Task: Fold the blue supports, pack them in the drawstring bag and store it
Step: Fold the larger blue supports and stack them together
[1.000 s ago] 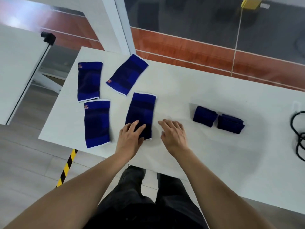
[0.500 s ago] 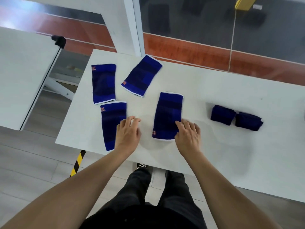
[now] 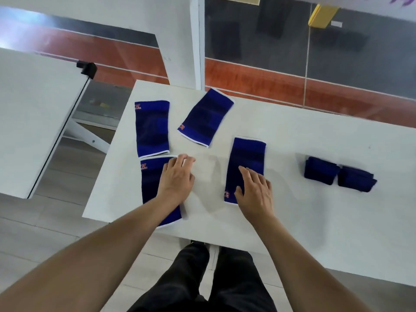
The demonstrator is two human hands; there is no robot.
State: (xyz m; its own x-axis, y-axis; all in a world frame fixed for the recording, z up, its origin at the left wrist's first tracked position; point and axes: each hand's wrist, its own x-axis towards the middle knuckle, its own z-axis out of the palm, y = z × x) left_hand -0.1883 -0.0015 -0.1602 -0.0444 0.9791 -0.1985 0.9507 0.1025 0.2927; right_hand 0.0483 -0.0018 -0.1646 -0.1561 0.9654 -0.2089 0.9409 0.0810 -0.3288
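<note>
On the white table (image 3: 292,140) before us lie four flat blue knitted elastic supports: one under our right hand (image 3: 255,194), one under our left hand (image 3: 176,176), and two farther back, a straight one (image 3: 152,128) and a tilted one (image 3: 206,117). Our right hand rests with fingers spread on the near half of its support (image 3: 246,158). Our left hand lies flat, fingers straight, over the right edge of its support (image 3: 153,188). Two folded dark blue supports (image 3: 338,174) sit touching each other, well to the right.
</note>
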